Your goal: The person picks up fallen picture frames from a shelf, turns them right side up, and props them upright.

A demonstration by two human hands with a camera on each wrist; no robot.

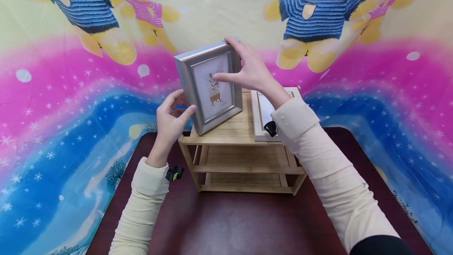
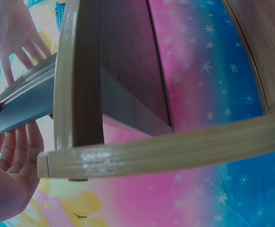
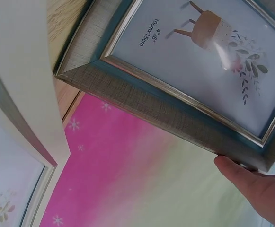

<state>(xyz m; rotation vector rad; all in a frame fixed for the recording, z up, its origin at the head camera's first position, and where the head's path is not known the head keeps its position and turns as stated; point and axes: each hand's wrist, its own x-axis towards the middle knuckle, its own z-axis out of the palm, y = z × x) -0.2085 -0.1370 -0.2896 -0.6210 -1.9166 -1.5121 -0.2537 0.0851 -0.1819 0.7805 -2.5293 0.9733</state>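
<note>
A silver picture frame (image 1: 185, 74) stands tilted near the left end of a wooden rack's top board (image 1: 247, 131), showing a plant print. My left hand (image 1: 171, 119) holds its left edge, thumb in front and fingers behind; the left wrist view shows those fingers (image 2: 21, 146) under the frame's edge. The right hand (image 1: 253, 66) grips the upper right corner, its thumb stretched across the front. Seen from the right wrist, a finger (image 3: 243, 179) meets the frame's corner. A white picture frame (image 1: 256, 123) is on the board's right part, partly hidden by my right forearm.
The rack has lower shelves (image 1: 244, 156) with front rails and stands on a dark red table (image 1: 247, 223). Behind hangs a cloth backdrop (image 1: 219, 7) printed with bears and snowflakes. Small black devices (image 1: 175, 173) are strapped at both wrists.
</note>
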